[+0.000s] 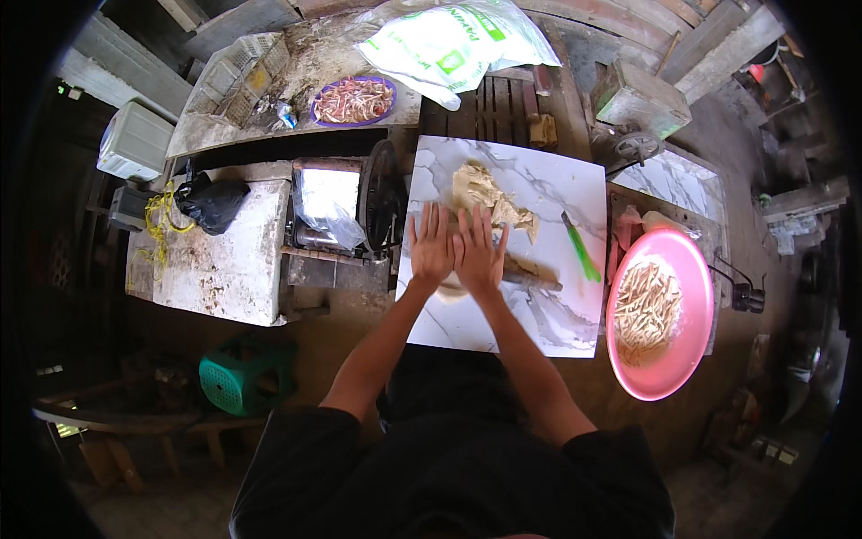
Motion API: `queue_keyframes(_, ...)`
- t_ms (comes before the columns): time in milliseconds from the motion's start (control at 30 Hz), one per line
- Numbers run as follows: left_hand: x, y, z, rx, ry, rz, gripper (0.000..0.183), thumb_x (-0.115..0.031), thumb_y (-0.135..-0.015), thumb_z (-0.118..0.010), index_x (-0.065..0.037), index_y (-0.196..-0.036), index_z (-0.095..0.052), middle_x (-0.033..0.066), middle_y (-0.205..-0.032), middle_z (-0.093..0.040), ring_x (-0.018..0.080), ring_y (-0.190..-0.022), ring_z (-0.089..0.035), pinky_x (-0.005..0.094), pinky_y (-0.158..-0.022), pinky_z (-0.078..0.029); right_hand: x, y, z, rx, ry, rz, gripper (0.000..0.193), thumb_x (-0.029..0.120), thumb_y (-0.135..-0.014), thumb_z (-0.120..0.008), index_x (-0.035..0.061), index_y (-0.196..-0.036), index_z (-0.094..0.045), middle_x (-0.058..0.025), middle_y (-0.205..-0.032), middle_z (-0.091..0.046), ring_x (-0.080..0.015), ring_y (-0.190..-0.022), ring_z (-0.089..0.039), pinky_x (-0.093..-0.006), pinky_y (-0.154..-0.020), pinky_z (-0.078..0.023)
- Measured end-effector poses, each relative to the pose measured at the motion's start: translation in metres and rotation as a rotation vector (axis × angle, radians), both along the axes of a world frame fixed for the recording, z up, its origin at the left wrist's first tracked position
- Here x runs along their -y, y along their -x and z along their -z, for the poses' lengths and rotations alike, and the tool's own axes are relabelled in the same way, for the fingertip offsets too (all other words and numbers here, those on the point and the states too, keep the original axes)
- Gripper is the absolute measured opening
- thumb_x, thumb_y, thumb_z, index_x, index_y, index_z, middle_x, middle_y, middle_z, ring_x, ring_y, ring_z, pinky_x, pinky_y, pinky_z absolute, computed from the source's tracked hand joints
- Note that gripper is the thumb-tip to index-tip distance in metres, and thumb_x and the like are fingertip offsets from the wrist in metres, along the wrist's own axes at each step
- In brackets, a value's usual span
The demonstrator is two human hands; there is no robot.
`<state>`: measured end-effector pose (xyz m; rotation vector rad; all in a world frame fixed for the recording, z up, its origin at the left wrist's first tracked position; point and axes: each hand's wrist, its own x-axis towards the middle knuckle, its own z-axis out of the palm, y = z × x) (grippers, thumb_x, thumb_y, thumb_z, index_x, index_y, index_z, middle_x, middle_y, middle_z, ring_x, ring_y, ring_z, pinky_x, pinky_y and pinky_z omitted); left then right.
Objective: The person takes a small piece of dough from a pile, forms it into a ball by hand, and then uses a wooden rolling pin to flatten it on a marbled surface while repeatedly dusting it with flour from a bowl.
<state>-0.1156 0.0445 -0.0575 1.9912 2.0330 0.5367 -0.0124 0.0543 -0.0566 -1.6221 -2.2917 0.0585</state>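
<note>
Both hands lie side by side, palms down, over the middle of a white marble-patterned board. My left hand (pixel 432 251) has its fingers stretched out and pointing away from me. Close against it, my right hand (pixel 479 251) is also flat, with its fingers extended. From beneath the right hand a brown rolling pin (pixel 537 280) sticks out to the right; the hands hide the rest. Some pale dough (pixel 452 293) shows just below the palms. Beyond the fingertips lies a ragged lump of tan dough (pixel 480 189). A green-handled knife (pixel 582 247) rests at the board's right.
A pink basin (pixel 700 310) with many dough strips stands right of the board (pixel 548 328). Left is a hand-cranked machine with a black wheel (pixel 382 196). Farther back are a purple tray (pixel 392 106) of reddish-white strips and a large white sack (pixel 485 45). A green stool (pixel 229 382) stands lower left.
</note>
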Motion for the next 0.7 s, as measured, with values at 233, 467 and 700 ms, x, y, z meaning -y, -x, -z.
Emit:
queue_keyframes(233,-0.03,-0.003,0.008,-0.046,-0.081,-0.052,0.054,-0.026,-0.082,-0.035,0.0,-0.128,-0.027,0.018,-0.135,-0.022,0.0256,-0.129,-0.011,0.0457,-0.103,-0.001,-0.027,0.0,-0.001,0.019,-0.077,0.039,0.045,0.033,-0.089,-0.028,0.0181,-0.131,-0.029,-0.0072,-0.138,-0.019,-0.0216,-0.128,-0.016,-0.0504,-0.101,-0.003)
queue_keyframes(467,0.05,0.001,0.012,0.001,-0.136,0.022,0.057,-0.028,-0.08,-0.036,0.003,-0.127,-0.028,0.017,-0.135,-0.023,0.0273,-0.128,-0.015,0.048,-0.102,-0.002,0.057,-0.003,0.006,-0.051,0.047,-0.066,0.042,0.03,-0.087,-0.033,0.0158,-0.126,-0.037,-0.0086,-0.136,-0.025,-0.0222,-0.126,-0.021,-0.0511,-0.101,-0.005)
queue_keyframes(700,-0.03,-0.002,0.008,-0.032,-0.168,-0.088,0.056,-0.028,-0.081,-0.034,0.001,-0.129,-0.025,0.0161,-0.136,-0.021,0.0269,-0.129,-0.013,0.046,-0.103,-0.004,-0.026,0.003,-0.006,-0.022,-0.08,0.043,0.046,0.031,-0.088,-0.03,0.0144,-0.131,-0.027,-0.0098,-0.138,-0.018,-0.0246,-0.128,-0.015,-0.0514,-0.1,-0.001)
